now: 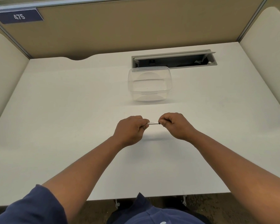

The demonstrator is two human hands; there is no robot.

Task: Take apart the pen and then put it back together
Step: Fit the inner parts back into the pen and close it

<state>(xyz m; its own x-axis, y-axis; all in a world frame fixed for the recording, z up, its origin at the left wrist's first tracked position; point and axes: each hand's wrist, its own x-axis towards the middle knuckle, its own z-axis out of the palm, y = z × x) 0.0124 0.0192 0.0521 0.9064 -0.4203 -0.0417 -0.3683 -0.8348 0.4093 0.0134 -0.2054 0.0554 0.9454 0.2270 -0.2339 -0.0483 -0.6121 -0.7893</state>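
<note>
Nearer the person than the clear, empty plastic tub (149,84), the left hand (131,129) and right hand (176,125) each pinch one end of a slim white pen (153,123). It looks light, stiff and smooth, best gripped at its ends.

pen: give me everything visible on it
The pen is slim with a white barrel, faint dark print along it and a dark section at its right end. It looks like plastic. It lies level, held above the white desk, the left hand pinching one end and the right hand the other. Both tips are hidden; it looks still assembled.
</note>
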